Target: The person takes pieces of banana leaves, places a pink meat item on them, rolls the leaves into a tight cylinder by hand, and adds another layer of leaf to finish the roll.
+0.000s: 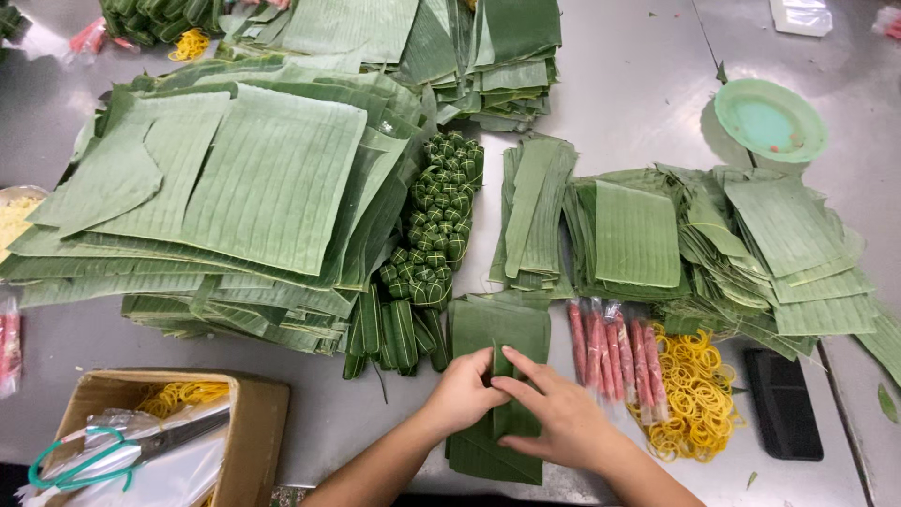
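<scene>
Food-preparation workstation on a stainless-steel table (638, 84); around the large stack of cut banana leaves (235, 188) lie small wrapped leaf parcels (436, 221) (to its right), pink sausage sticks (615, 352) and yellow rubber bands (694, 390) farther right; cardboard box (253, 422) below it.

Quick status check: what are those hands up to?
Left hand and right hand both folding a banana-leaf strip. Sausage sticks, rubber bands alongside. Nothing blocking.

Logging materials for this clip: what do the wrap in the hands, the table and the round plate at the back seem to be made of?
The wrap under both hands looks like banana leaf: matte green with fine parallel ribs. The table looks like brushed metal, probably stainless steel: grey with a soft sheen and seams. The plate looks like pale green plastic, smooth and slightly glossy, though melamine is possible.
</scene>
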